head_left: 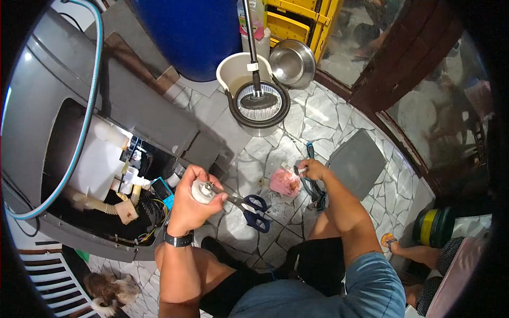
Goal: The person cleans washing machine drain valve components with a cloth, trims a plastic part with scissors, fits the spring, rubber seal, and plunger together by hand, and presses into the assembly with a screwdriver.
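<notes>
My left hand (186, 204), with a dark watch on the wrist, is closed around a white round part (201, 192). The same hand keeps hold of scissors (255, 208); their blue handles stick out to the right over the floor. My right hand (314, 170) is closed in a pinch on a small white-and-dark piece that I cannot make out. Just below and left of it, a crumpled pink bag or cloth (285, 183) with brown stains lies on the tiles. Beside my right hand lies a dark tool or strap with a blue end (310, 150).
A grey appliance (154, 100) at left is open, with hoses and wires showing. Behind stand a mop bucket (233, 69), a metal bowl (292, 63) and a blue barrel (191, 37). A grey panel (360, 161) lies right. An animal (111, 291) and another person's limb (419, 254) are near.
</notes>
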A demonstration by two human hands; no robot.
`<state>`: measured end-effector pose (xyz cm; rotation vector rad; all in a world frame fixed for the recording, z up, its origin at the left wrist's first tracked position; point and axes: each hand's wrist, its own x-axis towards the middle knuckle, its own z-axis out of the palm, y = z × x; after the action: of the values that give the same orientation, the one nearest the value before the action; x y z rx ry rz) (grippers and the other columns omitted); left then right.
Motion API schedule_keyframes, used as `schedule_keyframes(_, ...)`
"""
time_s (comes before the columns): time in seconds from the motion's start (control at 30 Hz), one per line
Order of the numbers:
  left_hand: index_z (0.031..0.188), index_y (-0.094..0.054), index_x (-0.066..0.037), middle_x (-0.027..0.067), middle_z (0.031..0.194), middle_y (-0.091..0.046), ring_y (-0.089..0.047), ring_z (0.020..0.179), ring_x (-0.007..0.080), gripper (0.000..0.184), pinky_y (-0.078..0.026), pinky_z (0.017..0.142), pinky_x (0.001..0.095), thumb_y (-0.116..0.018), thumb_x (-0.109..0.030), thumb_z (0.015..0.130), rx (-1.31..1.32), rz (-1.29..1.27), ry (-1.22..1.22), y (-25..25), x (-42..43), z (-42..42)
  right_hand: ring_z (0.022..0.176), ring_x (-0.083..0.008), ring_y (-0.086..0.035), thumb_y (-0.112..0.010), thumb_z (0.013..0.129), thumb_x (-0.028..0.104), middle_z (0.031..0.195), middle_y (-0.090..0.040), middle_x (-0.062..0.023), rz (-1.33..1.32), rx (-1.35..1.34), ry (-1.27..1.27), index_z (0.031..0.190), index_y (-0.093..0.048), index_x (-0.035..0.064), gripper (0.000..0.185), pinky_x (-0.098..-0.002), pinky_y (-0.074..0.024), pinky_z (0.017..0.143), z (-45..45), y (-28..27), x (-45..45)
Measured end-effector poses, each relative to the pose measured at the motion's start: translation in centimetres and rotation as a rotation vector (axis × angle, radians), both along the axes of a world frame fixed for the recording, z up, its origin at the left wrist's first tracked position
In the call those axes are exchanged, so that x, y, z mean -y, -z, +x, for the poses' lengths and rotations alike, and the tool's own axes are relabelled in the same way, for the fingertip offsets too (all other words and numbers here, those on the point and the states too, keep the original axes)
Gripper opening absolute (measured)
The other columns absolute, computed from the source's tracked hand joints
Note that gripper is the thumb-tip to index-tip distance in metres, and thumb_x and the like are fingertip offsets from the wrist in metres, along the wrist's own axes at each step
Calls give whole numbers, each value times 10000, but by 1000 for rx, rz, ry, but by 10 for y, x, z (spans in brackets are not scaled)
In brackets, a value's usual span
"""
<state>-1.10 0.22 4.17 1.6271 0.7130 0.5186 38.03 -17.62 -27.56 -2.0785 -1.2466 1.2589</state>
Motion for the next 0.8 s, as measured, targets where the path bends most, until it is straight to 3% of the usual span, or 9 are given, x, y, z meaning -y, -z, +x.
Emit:
schedule_keyframes(0.07, 999, -407, -105, 66, 941, -640, -607, 905, 114, 496, -517, 822, 278, -783, 83, 735, 6, -17, -2, 2, 4, 1, 956, -227, -674, -806, 823, 111, 1068, -738, -126, -97, 160, 2, 1080, -702, 40, 286, -358, -533, 825, 5, 37, 1)
schedule_keyframes(0.13, 1000, -407, -108, 65, 937, -640, -607, 904, 113, 508, -517, 820, 278, -799, 70, 732, -26, 9, 11, -1, 9, 1, 987, -270, -682, -803, 809, 126, 1090, -717, -148, -64, 281, -7, 1041, -714, 74, 254, -398, -548, 825, -2, 44, 1)
schedule_keyframes(0.2, 1002, -411, -110, 65, 933, -640, -620, 904, 120, 517, -526, 819, 284, -814, 57, 725, -32, -50, 8, 2, 12, 0, 1046, -333, -671, -798, 794, 140, 1101, -696, -154, -10, 588, 136, 1029, -720, 116, 249, -442, -551, 857, -17, 48, 0)
schedule_keyframes(0.27, 1002, -413, -109, 69, 925, -645, -627, 895, 124, 523, -531, 813, 287, -820, 56, 717, -45, -15, 13, 6, 13, -1, 1107, -372, -640, -791, 800, 172, 1141, -677, -138, -64, 562, 137, 1060, -720, 152, 270, -468, -539, 903, -18, 56, -8)
schedule_keyframes(0.37, 996, -414, -109, 70, 914, -645, -635, 886, 126, 531, -535, 804, 288, -832, 45, 707, -68, -22, 12, 10, 13, 0, 1223, -311, -581, -777, 824, 201, 1227, -660, -109, -7, 634, 189, 1112, -716, 176, 295, -473, -480, 998, -26, 68, -16)
schedule_keyframes(0.47, 990, -415, -109, 69, 910, -645, -641, 882, 126, 534, -539, 794, 289, -841, 33, 701, -105, -7, 40, 10, 13, 1, 1242, -291, -549, -782, 815, 208, 1242, -649, -81, -2, 656, 234, 1132, -713, 170, 327, -485, -429, 1021, -29, 74, -23)
schedule_keyframes(0.6, 992, -414, -111, 67, 913, -644, -641, 886, 122, 537, -536, 786, 286, -847, 24, 703, -99, -39, 30, 14, 12, 1, 1226, -293, -531, -767, 809, 223, 1254, -627, -75, 66, 747, 278, 1139, -711, 147, 343, -490, -396, 1013, -44, 81, -23)
schedule_keyframes(0.7, 1003, -420, -112, 59, 933, -644, -632, 898, 116, 528, -527, 804, 276, -840, 35, 719, -82, -59, 31, 14, 11, 4, 1172, -301, -554, -722, 801, 246, 1201, -644, -101, 302, 834, 178, 1121, -713, 123, 343, -483, -400, 964, -65, 81, -34)
schedule_keyframes(0.8, 1008, -426, -112, 54, 949, -643, -626, 908, 113, 525, -523, 814, 273, -842, 37, 725, -67, -90, 23, 15, 10, 4, 1099, -305, -600, -687, 819, 212, 1105, -686, -92, 125, 823, 164, 1101, -713, 122, 297, -479, -412, 939, -76, 105, -45)
